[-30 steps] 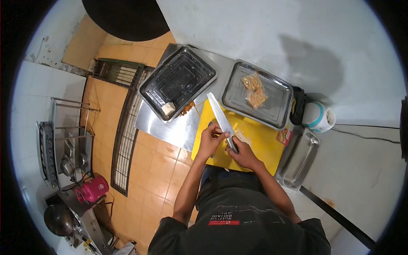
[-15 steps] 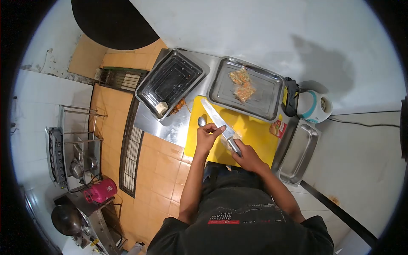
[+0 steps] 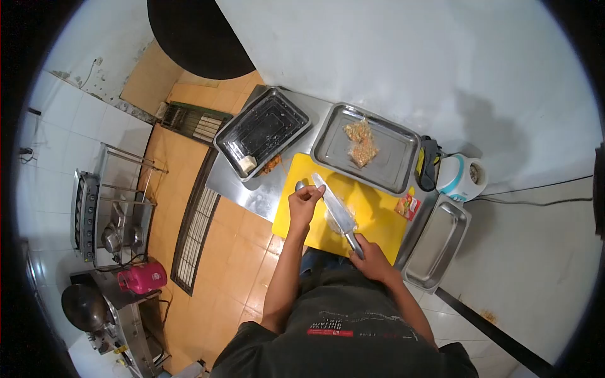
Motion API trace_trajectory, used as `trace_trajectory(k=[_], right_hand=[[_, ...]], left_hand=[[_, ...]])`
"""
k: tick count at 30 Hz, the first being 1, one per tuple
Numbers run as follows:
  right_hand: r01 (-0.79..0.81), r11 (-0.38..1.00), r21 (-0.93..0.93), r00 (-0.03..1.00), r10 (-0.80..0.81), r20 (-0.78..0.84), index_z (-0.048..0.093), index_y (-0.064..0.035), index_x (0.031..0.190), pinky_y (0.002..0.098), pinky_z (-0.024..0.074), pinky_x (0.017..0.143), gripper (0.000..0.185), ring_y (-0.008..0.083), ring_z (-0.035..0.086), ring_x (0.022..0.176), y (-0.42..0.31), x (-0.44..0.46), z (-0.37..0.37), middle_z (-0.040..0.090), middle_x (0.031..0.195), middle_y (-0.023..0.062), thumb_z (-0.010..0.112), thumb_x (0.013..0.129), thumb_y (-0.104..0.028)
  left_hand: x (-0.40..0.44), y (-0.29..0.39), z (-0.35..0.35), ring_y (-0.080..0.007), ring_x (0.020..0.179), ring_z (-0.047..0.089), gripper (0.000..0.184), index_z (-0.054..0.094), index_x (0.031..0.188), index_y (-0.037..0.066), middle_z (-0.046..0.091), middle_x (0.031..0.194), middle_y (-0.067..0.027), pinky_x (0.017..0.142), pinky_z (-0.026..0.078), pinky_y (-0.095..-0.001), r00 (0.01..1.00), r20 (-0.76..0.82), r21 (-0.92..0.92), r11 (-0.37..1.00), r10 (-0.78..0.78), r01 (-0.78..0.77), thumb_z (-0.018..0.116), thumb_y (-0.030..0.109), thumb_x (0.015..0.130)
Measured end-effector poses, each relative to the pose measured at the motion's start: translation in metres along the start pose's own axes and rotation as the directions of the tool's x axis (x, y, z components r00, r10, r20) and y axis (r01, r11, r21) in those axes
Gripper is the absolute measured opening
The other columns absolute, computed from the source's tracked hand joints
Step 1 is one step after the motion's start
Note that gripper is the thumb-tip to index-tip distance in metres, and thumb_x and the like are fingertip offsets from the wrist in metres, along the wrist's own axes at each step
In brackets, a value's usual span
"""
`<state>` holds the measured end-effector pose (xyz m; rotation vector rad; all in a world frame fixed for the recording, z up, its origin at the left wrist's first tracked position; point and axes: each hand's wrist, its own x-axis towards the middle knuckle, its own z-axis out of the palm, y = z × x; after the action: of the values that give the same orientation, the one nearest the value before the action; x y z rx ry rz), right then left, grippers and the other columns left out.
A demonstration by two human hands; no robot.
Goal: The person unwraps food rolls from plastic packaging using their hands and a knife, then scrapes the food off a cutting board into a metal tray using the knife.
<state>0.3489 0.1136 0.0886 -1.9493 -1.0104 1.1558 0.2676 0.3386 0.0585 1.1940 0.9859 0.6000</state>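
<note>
My right hand (image 3: 373,257) is wrapped round the handle of a large kitchen knife (image 3: 339,213), whose blade slants up and left over a yellow cutting board (image 3: 384,230). My left hand (image 3: 304,206) is closed in a pinch at the blade's edge near the tip, its thumb lying over the metal. Some whitish, translucent stuff (image 3: 333,222) lies on the board, partly hidden under the knife; I cannot make out what it is. Beside my left fingers is a spoon (image 3: 299,186), mostly covered by the hand.
A metal tray (image 3: 394,135) with two clear bags of chopped food (image 3: 362,143) stands behind the board. Left of it, a dark tray (image 3: 265,129) holds a pale block (image 3: 247,164). A red packet (image 3: 408,206), a deep steel pan (image 3: 436,242) and a white-and-teal appliance (image 3: 463,177) are on the right.
My left hand has shifted along the blade from its middle towards the tip. The knife handle, in my right hand, has moved slightly down and right. The camera view has tilted a little.
</note>
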Motion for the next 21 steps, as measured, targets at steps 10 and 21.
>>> trace_trajectory(k=[10,21], right_hand=[[0.071,0.985,0.156,0.885,0.01,-0.466,0.052,-0.0017,0.107,0.0375,0.0508,0.061,0.028,0.0246,0.06,0.062,0.0,-0.014,-0.024,0.062,0.08,0.0145,0.063,0.087,-0.018],[0.658,0.448,0.606,0.511,0.325,-0.796,0.042,-0.0106,0.1,0.0258,0.039,0.04,0.013,0.0116,0.043,0.043,-0.049,0.021,-0.027,0.042,0.057,0.0025,0.051,0.098,-0.019]], left_hand=[[0.037,0.021,-0.007,-0.0069,0.069,0.054,0.025,0.072,0.104,0.0,0.073,0.088,-0.0056,0.065,0.044,-0.0225,0.995,0.048,-0.016,0.996,0.086,-0.085,0.063,0.021,0.095],[0.053,0.005,-0.057,-0.0042,0.054,0.043,0.036,0.056,0.064,0.005,0.047,0.056,0.003,0.053,0.034,-0.0229,0.99,-0.104,-0.087,0.99,0.099,-0.109,0.064,0.022,0.095]])
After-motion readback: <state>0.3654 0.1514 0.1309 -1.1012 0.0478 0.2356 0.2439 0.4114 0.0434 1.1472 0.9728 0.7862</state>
